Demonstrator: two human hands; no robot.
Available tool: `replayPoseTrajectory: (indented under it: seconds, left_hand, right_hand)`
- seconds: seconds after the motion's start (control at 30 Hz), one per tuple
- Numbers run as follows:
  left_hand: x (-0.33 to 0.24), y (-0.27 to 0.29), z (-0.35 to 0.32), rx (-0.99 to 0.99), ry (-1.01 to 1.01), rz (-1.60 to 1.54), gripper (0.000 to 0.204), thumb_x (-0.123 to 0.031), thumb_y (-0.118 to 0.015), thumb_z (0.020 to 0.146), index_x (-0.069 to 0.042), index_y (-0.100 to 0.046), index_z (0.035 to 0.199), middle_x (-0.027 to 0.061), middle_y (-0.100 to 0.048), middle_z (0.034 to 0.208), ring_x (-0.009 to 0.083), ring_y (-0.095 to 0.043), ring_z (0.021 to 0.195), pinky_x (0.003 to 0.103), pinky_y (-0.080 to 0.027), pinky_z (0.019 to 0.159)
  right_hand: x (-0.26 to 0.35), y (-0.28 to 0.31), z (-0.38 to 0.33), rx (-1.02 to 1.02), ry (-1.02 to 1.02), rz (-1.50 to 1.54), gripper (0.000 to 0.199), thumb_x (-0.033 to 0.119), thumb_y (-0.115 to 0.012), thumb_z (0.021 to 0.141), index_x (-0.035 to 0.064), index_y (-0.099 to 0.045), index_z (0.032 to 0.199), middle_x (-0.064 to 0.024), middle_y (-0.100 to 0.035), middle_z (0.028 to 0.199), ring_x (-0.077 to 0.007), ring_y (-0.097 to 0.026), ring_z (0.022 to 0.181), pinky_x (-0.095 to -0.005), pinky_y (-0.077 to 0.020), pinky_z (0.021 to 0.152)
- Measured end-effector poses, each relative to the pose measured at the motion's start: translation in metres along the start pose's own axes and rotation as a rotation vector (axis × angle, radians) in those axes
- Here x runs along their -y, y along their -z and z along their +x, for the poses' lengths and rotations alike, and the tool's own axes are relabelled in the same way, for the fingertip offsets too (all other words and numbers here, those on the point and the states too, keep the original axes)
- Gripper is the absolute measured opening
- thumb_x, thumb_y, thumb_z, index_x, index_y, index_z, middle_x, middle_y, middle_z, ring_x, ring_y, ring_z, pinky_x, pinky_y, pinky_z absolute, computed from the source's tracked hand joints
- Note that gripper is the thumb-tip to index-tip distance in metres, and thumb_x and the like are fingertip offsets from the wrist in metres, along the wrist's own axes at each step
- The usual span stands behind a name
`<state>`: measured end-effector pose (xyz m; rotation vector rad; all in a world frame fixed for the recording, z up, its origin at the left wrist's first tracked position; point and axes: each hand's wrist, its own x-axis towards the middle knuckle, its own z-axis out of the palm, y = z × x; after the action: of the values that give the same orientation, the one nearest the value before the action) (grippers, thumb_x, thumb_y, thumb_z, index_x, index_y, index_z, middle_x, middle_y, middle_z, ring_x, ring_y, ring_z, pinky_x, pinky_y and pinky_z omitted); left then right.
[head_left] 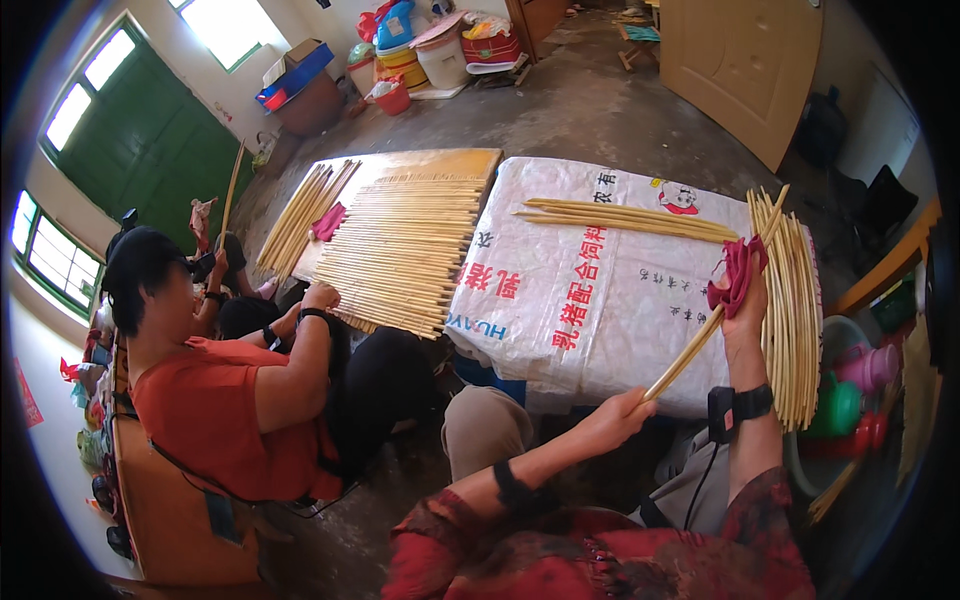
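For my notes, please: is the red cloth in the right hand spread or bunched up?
Bunched up: the cloth shows creases and folds, gathered in the right hand against the stick.

The white sack [540,260] in front of you carries print: large red characters [580,287] at its left and middle, blue letters [475,327] at its near left corner, black characters [604,188] at its far edge and smaller black ones toward the right. You cannot read the red wall sheet [27,392].
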<state>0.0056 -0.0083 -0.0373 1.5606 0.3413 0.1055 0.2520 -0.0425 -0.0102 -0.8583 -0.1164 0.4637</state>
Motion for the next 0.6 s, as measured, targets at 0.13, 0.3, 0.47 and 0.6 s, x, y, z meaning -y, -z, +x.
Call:
replayPoseTrajectory:
  seconds: [0.13, 0.3, 0.47, 0.6]
  left_hand:
    - [-0.008, 0.008, -0.035, 0.076, 0.233, -0.030, 0.018, -0.024, -0.041, 0.088, -0.008, -0.041, 0.079, -0.0037, -0.034, 0.054, 0.0058, -0.033, 0.042, 0.023, -0.027, 0.037]
    - [-0.004, 0.001, -0.053, 0.037, 0.323, -0.182, 0.017, -0.026, -0.040, 0.089, -0.011, -0.043, 0.083, -0.0046, -0.034, 0.054, 0.0043, -0.033, 0.041, 0.020, -0.027, 0.036]
    - [-0.023, 0.002, -0.030, -0.075, 0.340, -0.288, 0.023, -0.027, -0.038, 0.090, -0.007, -0.045, 0.084, -0.0017, -0.035, 0.051, 0.0060, -0.031, 0.034, 0.020, -0.024, 0.030]
    - [-0.034, 0.003, -0.010, -0.038, 0.296, -0.427, 0.024, -0.028, -0.035, 0.091, -0.005, -0.043, 0.087, -0.0008, -0.034, 0.053, 0.0063, -0.027, 0.035, 0.020, -0.024, 0.031]
  right_hand:
    - [0.007, -0.015, 0.006, -0.124, -0.006, 0.147, 0.026, 0.036, -0.052, 0.083, 0.0118, -0.053, 0.092, 0.0012, -0.050, 0.064, -0.0089, -0.046, 0.045, -0.0210, -0.0363, 0.039]
    - [-0.016, 0.000, -0.008, 0.154, -0.115, 0.170, 0.033, 0.033, -0.054, 0.081, 0.0082, -0.052, 0.103, -0.0036, -0.058, 0.087, -0.0093, -0.052, 0.062, -0.0220, -0.0422, 0.049]
    - [-0.051, -0.028, -0.077, 0.216, -0.345, 0.107, 0.036, 0.034, -0.056, 0.080, 0.0049, -0.053, 0.100, -0.0028, -0.057, 0.086, -0.0098, -0.053, 0.072, -0.0216, -0.0456, 0.062]
    - [-0.055, -0.030, -0.104, 0.248, -0.469, 0.085, 0.032, 0.033, -0.053, 0.083, 0.0039, -0.053, 0.096, -0.0029, -0.057, 0.076, -0.0076, -0.052, 0.059, -0.0198, -0.0440, 0.047]
